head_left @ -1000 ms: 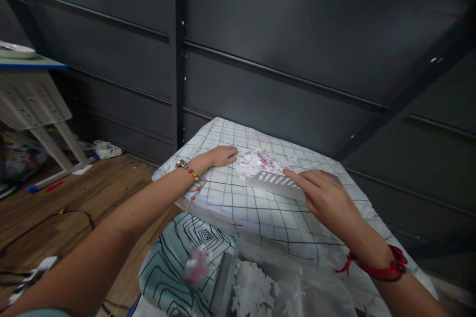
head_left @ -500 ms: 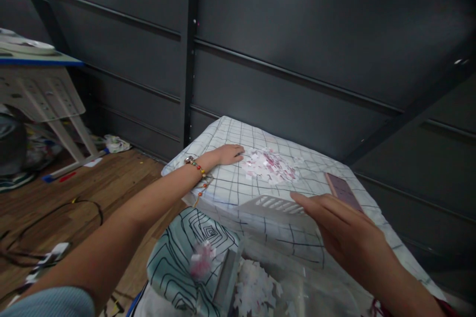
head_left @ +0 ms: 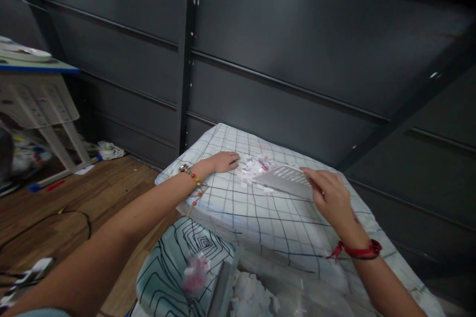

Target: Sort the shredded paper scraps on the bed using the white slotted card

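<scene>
My left hand (head_left: 225, 161) lies on the white checked cloth (head_left: 267, 218), fingers loosely stretched and holding nothing. Just right of its fingertips is a heap of small white and pink paper scraps (head_left: 248, 167). My right hand (head_left: 330, 193) grips a flat, pale plastic piece with slots (head_left: 288, 178) by its right end. That slotted piece leans at a slant against the near right side of the heap and hides part of it.
In front of me, a clear plastic bin (head_left: 297, 287) holds white torn sheets (head_left: 251, 294). Beside it is a teal patterned cloth (head_left: 167, 270) with a small pink-and-white bundle (head_left: 195, 275). A dark panelled wall (head_left: 297, 59) stands behind; a desk (head_left: 37, 89) and cables (head_left: 48, 218) are left.
My right hand has moved forward with the slotted piece, from the near edge of the covered surface to the paper scraps. My left hand has stayed beside the heap. The view has shifted slightly.
</scene>
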{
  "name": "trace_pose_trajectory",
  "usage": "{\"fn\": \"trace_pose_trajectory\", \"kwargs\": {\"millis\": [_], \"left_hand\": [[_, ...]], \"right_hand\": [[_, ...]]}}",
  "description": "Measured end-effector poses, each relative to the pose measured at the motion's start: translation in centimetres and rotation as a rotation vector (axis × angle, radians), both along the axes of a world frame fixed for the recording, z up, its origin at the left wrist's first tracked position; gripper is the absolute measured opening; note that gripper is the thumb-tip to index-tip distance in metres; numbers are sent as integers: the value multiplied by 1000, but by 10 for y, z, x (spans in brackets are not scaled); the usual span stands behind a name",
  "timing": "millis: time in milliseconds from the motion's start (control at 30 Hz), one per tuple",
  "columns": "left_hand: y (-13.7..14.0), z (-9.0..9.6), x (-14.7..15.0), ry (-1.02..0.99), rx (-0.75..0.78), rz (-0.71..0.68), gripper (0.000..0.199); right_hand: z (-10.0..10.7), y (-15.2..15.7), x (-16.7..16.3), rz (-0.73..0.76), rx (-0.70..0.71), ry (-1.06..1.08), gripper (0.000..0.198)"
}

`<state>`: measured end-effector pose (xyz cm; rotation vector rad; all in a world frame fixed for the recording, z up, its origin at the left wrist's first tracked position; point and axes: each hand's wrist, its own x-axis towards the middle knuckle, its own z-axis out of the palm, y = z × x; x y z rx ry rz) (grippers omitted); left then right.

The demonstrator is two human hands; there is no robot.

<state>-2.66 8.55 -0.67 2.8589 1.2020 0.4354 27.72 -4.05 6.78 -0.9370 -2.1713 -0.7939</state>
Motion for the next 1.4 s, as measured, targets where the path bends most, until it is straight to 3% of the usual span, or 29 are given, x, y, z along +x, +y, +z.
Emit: {"fn": "trace_pose_trajectory", "kwargs": {"millis": [333, 767, 1000, 1400], "left_hand": [[1, -3, -1, -14, 12, 7, 35], [3, -5, -3, -22, 22, 1, 31], [3, -4, -3, -28, 14, -28, 31], [1, -2, -1, -6, 7, 16, 35]], "right_hand": [[1, -5, -24, 102, 6, -116, 47], [4, -4, -20, 101, -71, -127, 54], [11, -9, -16, 108, -5, -80, 50], [13, -19, -9, 123, -98, -86, 47]]}}
